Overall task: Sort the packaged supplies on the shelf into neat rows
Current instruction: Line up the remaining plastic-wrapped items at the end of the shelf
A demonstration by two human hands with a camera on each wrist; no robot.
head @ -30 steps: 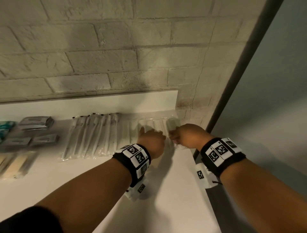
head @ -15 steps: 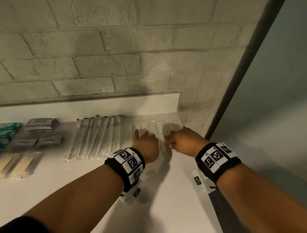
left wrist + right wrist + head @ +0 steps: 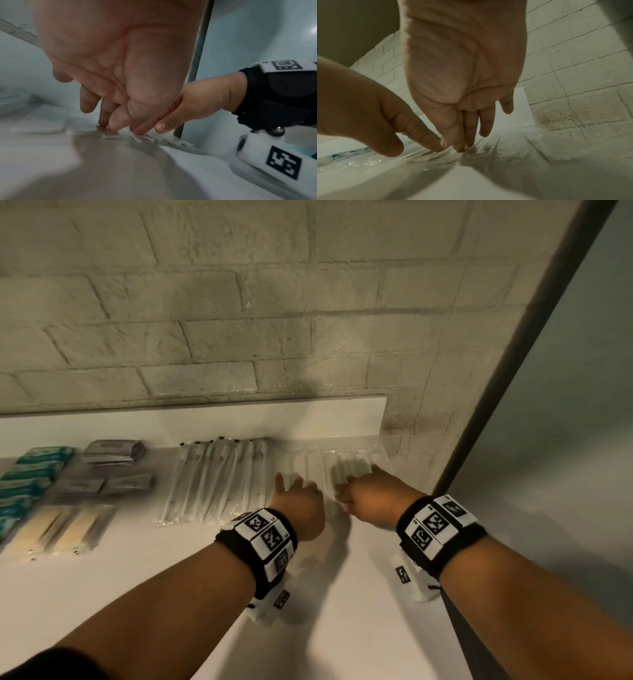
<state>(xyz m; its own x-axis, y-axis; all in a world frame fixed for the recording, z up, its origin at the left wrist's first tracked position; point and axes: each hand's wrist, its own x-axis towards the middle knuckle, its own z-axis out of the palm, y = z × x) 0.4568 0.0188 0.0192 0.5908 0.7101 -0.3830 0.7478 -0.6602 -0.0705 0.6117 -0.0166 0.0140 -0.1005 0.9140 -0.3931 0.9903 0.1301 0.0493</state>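
Note:
Several clear flat packets (image 3: 346, 470) lie in a row at the right end of the white shelf (image 3: 342, 628), against its back lip. My left hand (image 3: 298, 494) and right hand (image 3: 363, 491) rest side by side on their near ends, palms down. In the left wrist view my left hand (image 3: 106, 121) touches a packet edge (image 3: 109, 135) with straight fingertips, and the right hand (image 3: 197, 105) reaches in beside it. From the right wrist, my right hand (image 3: 464, 135) presses the crinkled plastic (image 3: 505, 155) with straight fingers, and a ringed finger of my left hand (image 3: 385, 115) touches it too.
Left of the clear packets lies a row of long thin white packets (image 3: 219, 477). Further left sit grey sachets (image 3: 113, 451), teal packs (image 3: 30, 474) and tan flat packets (image 3: 65, 529). A brick wall (image 3: 239, 337) backs the shelf. A dark post (image 3: 496, 392) marks its right end.
Both hands have shifted slightly left along the clear packets. Their fingers, bunched a second ago, now stretch out onto the plastic.

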